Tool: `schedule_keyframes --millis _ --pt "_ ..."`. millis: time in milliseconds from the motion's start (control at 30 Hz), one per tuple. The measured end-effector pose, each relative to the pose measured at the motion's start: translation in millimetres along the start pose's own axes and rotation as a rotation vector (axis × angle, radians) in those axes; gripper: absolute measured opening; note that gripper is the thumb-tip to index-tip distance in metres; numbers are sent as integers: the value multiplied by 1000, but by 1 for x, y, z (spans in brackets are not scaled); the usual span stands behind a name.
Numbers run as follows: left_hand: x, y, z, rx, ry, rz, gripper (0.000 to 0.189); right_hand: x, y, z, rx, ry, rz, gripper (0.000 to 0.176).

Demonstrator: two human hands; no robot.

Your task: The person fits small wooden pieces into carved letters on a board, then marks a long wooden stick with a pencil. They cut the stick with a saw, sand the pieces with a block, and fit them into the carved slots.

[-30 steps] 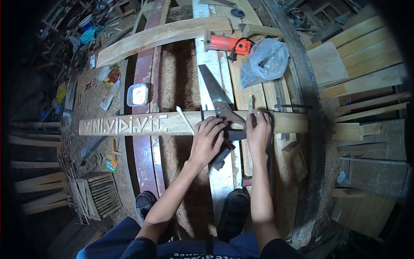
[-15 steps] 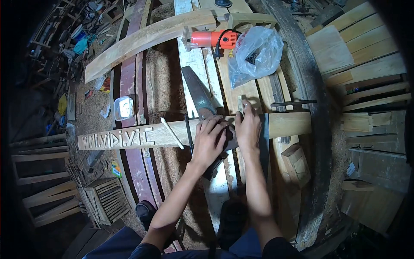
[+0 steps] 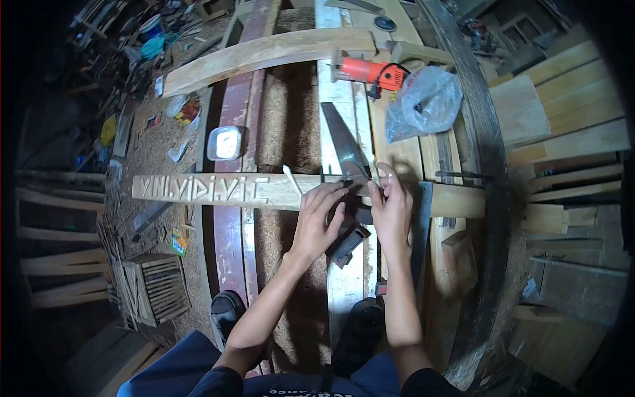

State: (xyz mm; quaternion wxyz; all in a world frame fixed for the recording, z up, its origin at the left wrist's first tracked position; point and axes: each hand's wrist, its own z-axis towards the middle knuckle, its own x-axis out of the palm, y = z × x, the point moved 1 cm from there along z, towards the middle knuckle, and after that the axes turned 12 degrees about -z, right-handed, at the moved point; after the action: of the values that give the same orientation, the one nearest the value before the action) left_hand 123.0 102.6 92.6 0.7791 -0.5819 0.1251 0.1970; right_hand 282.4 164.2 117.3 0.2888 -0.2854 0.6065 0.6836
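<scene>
My left hand (image 3: 317, 217) lies over the middle of a long wooden board (image 3: 284, 196), its fingers bent together over a small dark thing I cannot make out, thumb apart. Beside it, my right hand (image 3: 393, 210) pinches something small and thin at its fingertips, mostly hidden. Raised wooden strips form letters (image 3: 192, 190) on the board's left part. A pale pointed stick (image 3: 291, 178) lies across the board near my left hand. Just beyond the hands, a handsaw (image 3: 342, 137) points away. Below them sits a dark block-like tool (image 3: 349, 245). A flat metal blade (image 3: 423, 218) crosses the board at right.
An orange power tool (image 3: 370, 71) and a clear plastic bag (image 3: 426, 106) lie on the far planks. At left stands a small plastic tub (image 3: 225, 143) with white contents. A curved board (image 3: 264, 56) spans the back. Planks (image 3: 569, 79) are stacked at right.
The whole view has shifted, so the bench things appear further right. My hands remain close together over the board; the right fingertips have drawn nearer the left, and the dark block shows more.
</scene>
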Motion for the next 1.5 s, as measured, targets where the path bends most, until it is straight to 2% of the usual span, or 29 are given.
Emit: schedule_keyframes --millis 33,100,167,233,300,433,500,567,700,767,800,900,1067,1300,1367,1433,1467,1500 --pt "-7 2 -7 -12 -3 10 30 7 5 -7 70 94 40 38" --pt "-19 9 -20 -13 -40 22 30 26 15 -22 -109 47 61 30" --pt "-30 11 -32 -51 -58 48 31 35 25 -33 -88 199 15 28" --pt "-38 10 -41 -57 -64 47 31 42 27 -36 -95 207 17 26" --pt "-41 7 -45 -61 -26 70 34 38 27 -36 -140 79 -100 26" --pt "-29 9 -40 -56 -41 41 30 36 13 -29 -188 20 -213 28" --pt "-19 6 -32 -54 -25 43 30 29 8 -23 -135 46 -271 30" --pt "-9 3 -23 -52 1 45 29 18 -1 -15 47 14 -355 32" --pt "14 2 -5 -43 34 27 30 11 -45 5 120 28 -537 44" --pt "25 3 3 -69 40 18 28 16 -61 5 101 -4 -520 49" --pt "32 3 7 -75 43 2 28 16 -64 6 102 57 -537 56" --pt "48 3 16 -84 61 -4 29 16 -68 7 111 60 -469 58" --pt "59 2 26 -71 116 43 30 11 -74 7 67 -45 -434 45" --pt "51 10 23 -98 75 -22 30 13 -72 12 4 -104 -376 37" --pt "46 11 22 -57 85 -13 29 13 -63 10 24 -60 -419 35" --pt "39 12 17 -61 74 -1 29 15 -56 7 -63 -162 -512 33" --pt "34 11 15 -74 71 -13 29 15 -50 6 -47 -194 -505 25" --pt "30 10 13 -88 67 -26 29 16 -46 4 -57 -189 -503 25"
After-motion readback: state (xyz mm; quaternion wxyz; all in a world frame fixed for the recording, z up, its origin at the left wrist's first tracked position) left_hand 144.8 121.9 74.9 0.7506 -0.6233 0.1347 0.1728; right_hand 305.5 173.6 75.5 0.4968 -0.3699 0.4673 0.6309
